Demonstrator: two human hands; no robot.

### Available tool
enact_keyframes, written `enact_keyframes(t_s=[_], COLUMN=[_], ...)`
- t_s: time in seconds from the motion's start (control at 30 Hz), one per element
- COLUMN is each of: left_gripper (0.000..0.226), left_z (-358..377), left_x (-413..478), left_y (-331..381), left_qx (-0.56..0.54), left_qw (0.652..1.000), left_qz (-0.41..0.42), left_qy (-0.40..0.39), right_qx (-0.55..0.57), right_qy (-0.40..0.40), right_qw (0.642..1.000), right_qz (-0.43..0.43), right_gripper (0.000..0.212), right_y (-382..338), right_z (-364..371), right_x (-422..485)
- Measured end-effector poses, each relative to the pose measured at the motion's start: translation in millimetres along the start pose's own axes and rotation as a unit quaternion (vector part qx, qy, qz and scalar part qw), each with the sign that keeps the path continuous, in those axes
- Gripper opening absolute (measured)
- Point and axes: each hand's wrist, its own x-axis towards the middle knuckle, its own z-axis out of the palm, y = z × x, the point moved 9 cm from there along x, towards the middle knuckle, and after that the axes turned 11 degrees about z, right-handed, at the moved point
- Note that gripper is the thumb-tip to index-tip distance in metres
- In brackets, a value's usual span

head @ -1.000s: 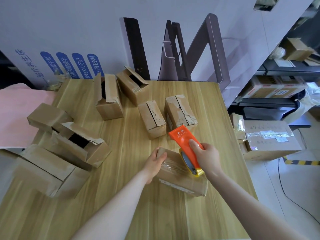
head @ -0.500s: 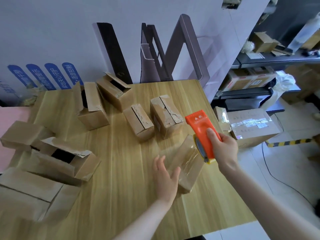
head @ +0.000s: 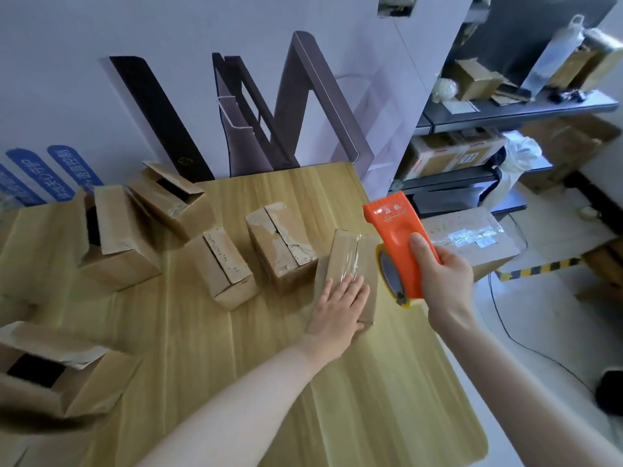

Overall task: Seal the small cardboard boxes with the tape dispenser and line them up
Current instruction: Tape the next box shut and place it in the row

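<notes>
1. the taped box [head: 350,261] stands on the wooden surface [head: 215,348] near its right edge, just beside a row of two other small boxes; a shiny strip of clear tape runs along its top seam.
2. the left hand [head: 338,308] lies flat on the near end of that box, fingers [head: 354,289] spread and open, pressing rather than gripping.
3. the right hand [head: 441,281] is closed around the orange tape dispenser [head: 397,244], thumb on its face, holding it just beside the box's right side; whether it touches the cardboard i cannot tell.
4. the middle box [head: 281,247] and the left box [head: 226,264] of the row have closed flaps, with no shiny tape i can make out on them.
5. several open boxes [head: 118,237] lie farther left, flaps loose.
6. judged by look, the box is light and fairly stiff, but the thin cardboard would dent under a hard squeeze, and the tape strip looks slick.
7. the best hold is probably across the two long sides, or a flat palm on top to slide it into line.
</notes>
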Motion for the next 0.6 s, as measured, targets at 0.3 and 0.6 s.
enact_keyframes(t_s=[0.3,0.6], left_gripper=[0.072,0.069], left_z=[-26.1,-51.0], left_x=[125.9,187.9], left_y=[-115.6,-225.9], left_qx=[-0.021,0.008], left_qw=[0.983,0.963], left_qz=[-0.182,-0.267], left_qy=[0.03,0.027], right_qx=[0.038,0.01], right_qy=[-0.116,-0.165], right_qw=[0.992,0.985], right_qz=[0.022,0.046], right_gripper=[0.04,0.037], right_y=[-10.4,2.7], right_z=[44.1,82.5], right_x=[107.5,174.8])
